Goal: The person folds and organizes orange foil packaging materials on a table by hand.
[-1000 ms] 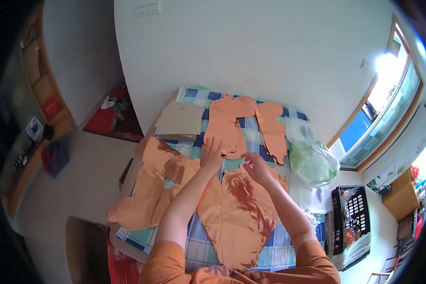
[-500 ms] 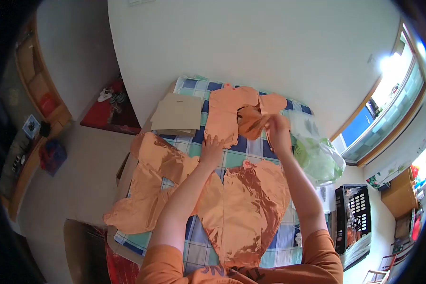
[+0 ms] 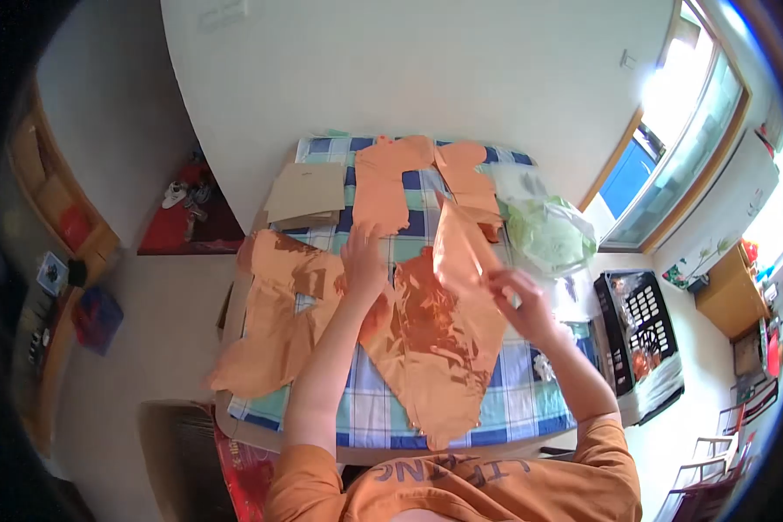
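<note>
Flat rose-gold foil balloons lie on a blue-and-green checked cloth [image 3: 531,418]. In my right hand [image 3: 524,300], a raised corner of foil balloon [image 3: 463,252] is pinched. Whether this piece joins one of the balloons below cannot be made out. My left hand [image 3: 365,258], fingers loosely extended, is at the lower edge of the back foil balloon [image 3: 381,196], which has two legs. Under the hands spreads a wide, pointed foil balloon [image 3: 439,374], its surface shiny and creased. Another foil balloon [image 3: 278,335], with lobed ends, lies to the left.
Beige cardboard sheets [image 3: 304,193] lie at the back left of the cloth. A pale green plastic bag [image 3: 548,235] sits at the right. Beyond the right edge stands a black crate [image 3: 639,331] with items inside. An open cardboard box [image 3: 178,461] is at the lower left.
My right hand has come down and nearer with the foil corner, turning it from its darker to its lighter side. My left hand has moved nearer from the back balloon. The view has shifted.
</note>
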`<action>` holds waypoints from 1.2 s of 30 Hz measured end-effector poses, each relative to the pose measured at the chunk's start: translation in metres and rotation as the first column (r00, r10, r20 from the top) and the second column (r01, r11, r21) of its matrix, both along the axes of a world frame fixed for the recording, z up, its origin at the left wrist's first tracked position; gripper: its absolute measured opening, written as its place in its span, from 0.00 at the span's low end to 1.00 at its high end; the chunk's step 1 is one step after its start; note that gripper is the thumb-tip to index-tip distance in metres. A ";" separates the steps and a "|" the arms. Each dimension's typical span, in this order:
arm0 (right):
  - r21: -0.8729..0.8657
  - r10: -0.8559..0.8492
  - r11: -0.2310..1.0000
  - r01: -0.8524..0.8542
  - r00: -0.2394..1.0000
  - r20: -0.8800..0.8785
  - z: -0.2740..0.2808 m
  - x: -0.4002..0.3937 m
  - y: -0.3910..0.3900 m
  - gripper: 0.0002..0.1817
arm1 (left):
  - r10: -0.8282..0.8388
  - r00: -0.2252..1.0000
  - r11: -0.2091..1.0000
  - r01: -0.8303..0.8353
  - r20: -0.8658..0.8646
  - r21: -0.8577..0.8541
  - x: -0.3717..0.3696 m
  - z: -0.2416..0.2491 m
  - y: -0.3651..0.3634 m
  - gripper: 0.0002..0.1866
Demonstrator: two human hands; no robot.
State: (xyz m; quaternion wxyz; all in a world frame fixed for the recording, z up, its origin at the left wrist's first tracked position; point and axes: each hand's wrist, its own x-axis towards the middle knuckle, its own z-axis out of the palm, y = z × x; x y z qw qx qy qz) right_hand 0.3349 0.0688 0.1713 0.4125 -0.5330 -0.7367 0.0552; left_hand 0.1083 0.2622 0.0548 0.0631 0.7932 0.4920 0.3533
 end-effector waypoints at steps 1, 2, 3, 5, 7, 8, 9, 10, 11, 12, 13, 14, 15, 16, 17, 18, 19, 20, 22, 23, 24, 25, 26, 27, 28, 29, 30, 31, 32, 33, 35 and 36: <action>-0.033 -0.014 0.999 0.014 1.000 -0.004 -0.019 -0.003 -0.014 0.07 | -0.020 0.997 0.998 0.017 0.071 0.055 -0.007 0.000 -0.009 0.32; -0.068 -0.030 0.997 0.030 1.000 -0.008 -0.037 -0.005 -0.028 0.08 | -0.048 0.989 0.994 0.033 0.141 0.108 -0.014 -0.003 -0.020 0.31; -0.102 -0.007 0.995 0.009 1.000 0.020 -0.056 -0.004 -0.040 0.08 | -0.079 0.975 0.986 0.045 0.209 0.159 -0.019 -0.006 -0.034 0.30; -0.213 0.010 0.977 -0.022 0.998 -0.056 -0.080 -0.014 -0.068 0.10 | -0.190 0.957 0.966 0.142 0.220 0.215 -0.023 -0.006 -0.071 0.28; -0.222 0.038 0.974 -0.042 0.999 -0.021 -0.107 -0.022 -0.088 0.12 | -0.305 0.933 0.949 0.280 0.190 0.144 -0.021 0.000 -0.114 0.26; -0.210 0.040 0.977 -0.042 0.999 -0.016 -0.118 -0.026 -0.096 0.12 | -0.366 0.916 0.930 0.364 0.166 0.039 -0.016 0.001 -0.135 0.25; -0.203 0.041 0.978 -0.042 0.999 -0.012 -0.127 -0.031 -0.106 0.12 | -0.404 0.910 0.915 0.401 0.095 0.044 -0.010 -0.016 -0.147 0.25; -0.202 0.040 0.979 -0.041 0.999 -0.009 -0.133 -0.039 -0.118 0.12 | -0.420 0.907 0.907 0.419 0.041 0.027 -0.006 -0.022 -0.160 0.25; -0.182 0.046 0.982 -0.046 0.999 -0.002 -0.135 -0.044 -0.126 0.11 | -0.438 0.899 0.899 0.438 -0.012 0.004 -0.003 -0.029 -0.173 0.26; -0.185 0.043 0.982 -0.040 0.999 0.008 -0.136 -0.049 -0.132 0.11 | -0.456 0.888 0.890 0.456 -0.064 -0.019 0.000 -0.036 -0.184 0.26; -0.190 0.040 0.981 -0.036 0.999 0.018 -0.136 -0.053 -0.138 0.11 | -0.445 0.889 0.895 0.443 -0.104 -0.049 0.001 -0.042 -0.192 0.26; -0.197 0.038 0.980 -0.032 0.999 0.027 -0.136 -0.056 -0.144 0.11 | -0.441 0.893 0.897 0.438 -0.090 -0.055 0.000 -0.047 -0.197 0.26; -0.200 0.040 0.979 -0.034 0.999 0.025 -0.132 -0.059 -0.148 0.10 | -0.436 0.897 0.900 0.432 -0.076 -0.058 0.000 -0.050 -0.198 0.26; -0.202 0.044 0.979 -0.038 0.999 0.025 -0.133 -0.057 -0.151 0.10 | -0.429 0.901 0.903 0.426 -0.063 -0.064 -0.001 -0.052 -0.201 0.25; -0.205 0.048 0.978 -0.042 0.999 0.023 -0.134 -0.055 -0.153 0.10 | -0.388 0.921 0.920 0.385 -0.030 -0.069 -0.003 -0.052 -0.205 0.25; -0.203 0.054 0.978 -0.048 0.998 0.023 -0.135 -0.052 -0.153 0.10 | -0.368 0.930 0.928 0.367 -0.016 -0.067 -0.006 -0.052 -0.206 0.25; -0.199 0.057 0.979 -0.051 0.998 0.026 -0.136 -0.050 -0.155 0.10 | -0.348 0.938 0.936 0.347 -0.003 -0.064 -0.009 -0.053 -0.207 0.25; -0.193 0.060 0.980 -0.053 0.998 0.031 -0.136 -0.048 -0.156 0.10 | -0.327 0.945 0.943 0.327 0.012 -0.060 -0.013 -0.056 -0.208 0.24; -0.192 0.069 0.979 -0.063 0.997 0.028 -0.137 -0.046 -0.159 0.10 | -0.299 0.954 0.952 0.298 -0.003 -0.070 -0.017 -0.064 -0.211 0.24; -0.194 0.074 0.979 -0.069 0.997 0.018 -0.138 -0.047 -0.160 0.10 | -0.299 0.954 0.952 0.299 0.021 -0.066 -0.018 -0.066 -0.211 0.24; -0.189 0.080 0.979 -0.077 0.997 0.011 -0.138 -0.047 -0.157 0.10 | -0.297 0.954 0.953 0.299 0.045 -0.055 -0.017 -0.065 -0.209 0.23; -0.174 0.087 0.981 -0.085 0.996 0.003 -0.139 -0.047 -0.155 0.10 | -0.284 0.959 0.956 0.283 0.002 -0.075 -0.017 -0.062 -0.210 0.24; -0.180 0.091 0.980 -0.089 0.996 0.001 -0.141 -0.047 -0.155 0.11 | -0.286 0.958 0.956 0.285 -0.009 -0.075 -0.017 -0.063 -0.211 0.24; -0.182 0.094 0.979 -0.092 0.996 0.002 -0.143 -0.047 -0.154 0.12 | -0.288 0.957 0.956 0.286 -0.018 -0.070 -0.016 -0.064 -0.210 0.24; -0.185 0.099 0.978 -0.097 0.995 0.004 -0.144 -0.047 -0.154 0.12 | -0.289 0.957 0.956 0.287 -0.026 -0.066 -0.016 -0.064 -0.210 0.24; -0.188 0.063 0.980 -0.061 0.998 0.002 -0.141 -0.046 -0.154 0.13 | -0.288 0.957 0.957 0.285 -0.043 -0.060 -0.016 -0.064 -0.210 0.24; -0.188 0.026 0.982 -0.025 1.000 0.000 -0.135 -0.045 -0.154 0.15 | -0.287 0.956 0.957 0.284 -0.061 -0.053 -0.016 -0.063 -0.210 0.24; -0.189 -0.012 0.982 0.012 1.000 -0.003 -0.133 -0.043 -0.154 0.16 | -0.287 0.955 0.958 0.284 -0.078 -0.045 -0.016 -0.062 -0.209 0.24; -0.181 -0.080 0.981 0.074 0.997 -0.024 -0.137 -0.039 -0.150 0.17 | -0.279 0.958 0.960 0.276 -0.072 -0.038 -0.016 -0.062 -0.209 0.24; -0.178 -0.150 0.974 0.139 0.988 -0.048 -0.142 -0.031 -0.144 0.17 | -0.274 0.959 0.962 0.272 -0.069 -0.036 -0.016 -0.062 -0.209 0.24; -0.171 -0.267 0.952 0.255 0.962 -0.053 -0.151 -0.018 -0.128 0.18 | -0.278 0.959 0.960 0.276 -0.061 -0.039 -0.015 -0.061 -0.212 0.23; -0.163 -0.307 0.941 0.298 0.951 -0.032 -0.154 -0.014 -0.118 0.18 | -0.279 0.959 0.960 0.277 -0.056 -0.044 -0.015 -0.059 -0.211 0.23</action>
